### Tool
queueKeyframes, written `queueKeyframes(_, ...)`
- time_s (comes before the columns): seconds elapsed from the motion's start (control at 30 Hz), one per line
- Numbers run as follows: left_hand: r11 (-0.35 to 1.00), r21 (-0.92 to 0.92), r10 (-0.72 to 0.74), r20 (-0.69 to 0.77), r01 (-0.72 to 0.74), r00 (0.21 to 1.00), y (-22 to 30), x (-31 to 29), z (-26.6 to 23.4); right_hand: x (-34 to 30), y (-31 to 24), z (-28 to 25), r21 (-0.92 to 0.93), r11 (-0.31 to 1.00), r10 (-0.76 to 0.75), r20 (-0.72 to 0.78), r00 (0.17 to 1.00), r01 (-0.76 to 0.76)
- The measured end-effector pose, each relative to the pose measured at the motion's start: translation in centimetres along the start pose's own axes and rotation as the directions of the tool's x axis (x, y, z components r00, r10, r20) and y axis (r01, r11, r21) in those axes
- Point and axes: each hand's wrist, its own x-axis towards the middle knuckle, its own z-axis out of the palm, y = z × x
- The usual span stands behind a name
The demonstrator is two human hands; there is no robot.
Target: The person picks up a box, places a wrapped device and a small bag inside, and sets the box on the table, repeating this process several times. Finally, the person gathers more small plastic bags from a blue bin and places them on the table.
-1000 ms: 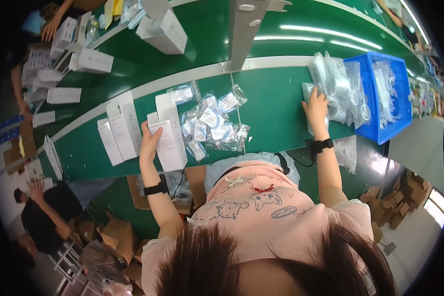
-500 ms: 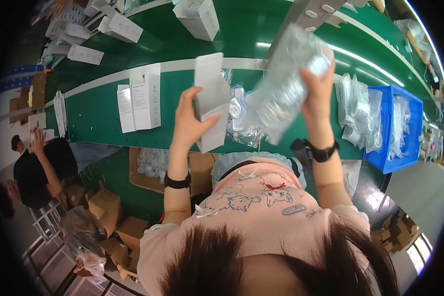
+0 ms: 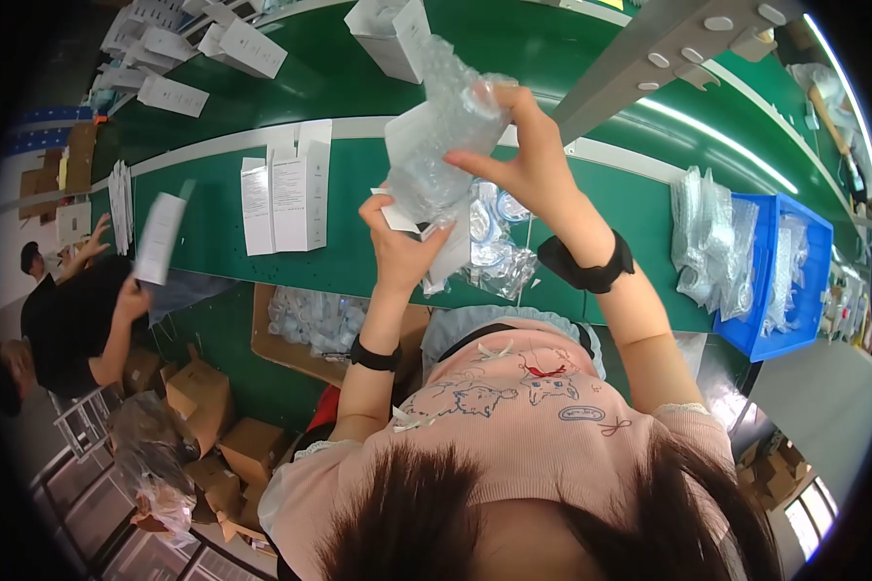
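Observation:
My left hand (image 3: pixel 405 242) grips a white cardboard box (image 3: pixel 450 259) low down, thumb on one side and fingers on the other. In my right hand (image 3: pixel 528 145) is a clear bubble-wrap pouch (image 3: pixel 436 165), pinched near its upper end. The pouch lies over the box, its lower end at the box's opening; whether any of it is inside I cannot tell. What the pouch wraps is blurred. Just beyond my hands, on the green table, lie clear bags with coiled white cables (image 3: pixel 494 228).
Flattened white cartons (image 3: pixel 298 198) lie to the left. A blue bin (image 3: pixel 804 261) with bubble-wrap pouches (image 3: pixel 707 232) beside it stands right. An open white box (image 3: pixel 388 39) is on the far shelf, near a metal post (image 3: pixel 649 63). A co-worker (image 3: pixel 77 310) holds a white box at left.
My right hand has brought the bubble-wrap pouch leftward onto the white box. My left hand has shifted slightly right, and the box is tilted. The co-worker now holds up a white box.

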Motion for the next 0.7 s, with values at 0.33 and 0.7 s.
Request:
queueKeyframes(0.33,0.993,0.110,0.021,0.229,-0.048,0.973,1.3,2.6,-1.0,2.6,1.5,-0.2,0.042,0.998,-0.058,0.364,0.930,0.046)
queueKeyframes(0.7,0.991,-0.076,0.124,0.300,-0.106,0.946,-1.3,2.8,-1.1,1.0,1.2,0.2,0.392,0.823,0.211,0.461,0.862,-0.411)
